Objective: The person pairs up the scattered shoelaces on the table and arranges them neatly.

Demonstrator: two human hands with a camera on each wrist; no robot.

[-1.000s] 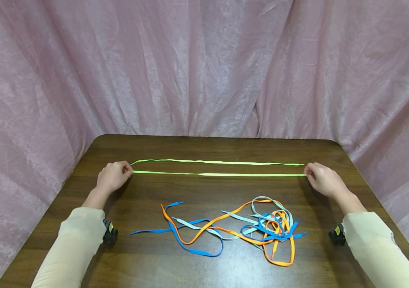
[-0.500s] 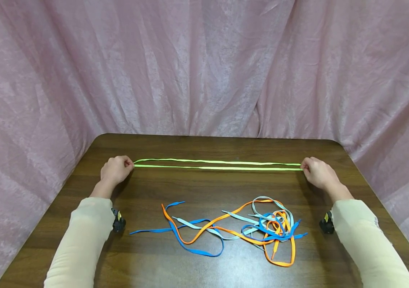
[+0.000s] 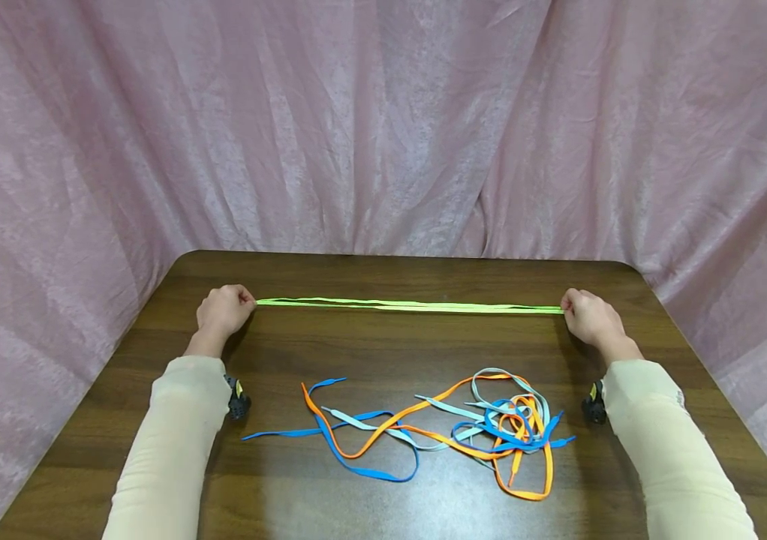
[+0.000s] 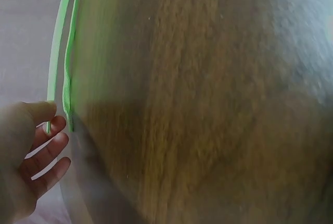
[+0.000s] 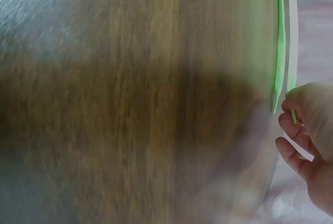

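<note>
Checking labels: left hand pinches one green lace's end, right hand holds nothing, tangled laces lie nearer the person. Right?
One fix: the right hand pinches the other end of that green lace, as the right wrist view shows. Left hand and tangled laces: as you say.

You had a counter (image 3: 289, 345) of dark, grained wood or wood-look board, smooth and glossy enough to throw a whitish glare at your side. Each yellow-green lace (image 3: 437, 308) looked like flat, matt woven cloth, as did the orange lacing (image 3: 548, 469), blue lacing (image 3: 375, 474) and pale blue lacing (image 3: 447, 406). Your pink curtain (image 3: 383, 127) resembled crushed velvet with a silvery sheen; your cream sleeves (image 3: 667, 450) were matt, wrinkled cloth.
</note>
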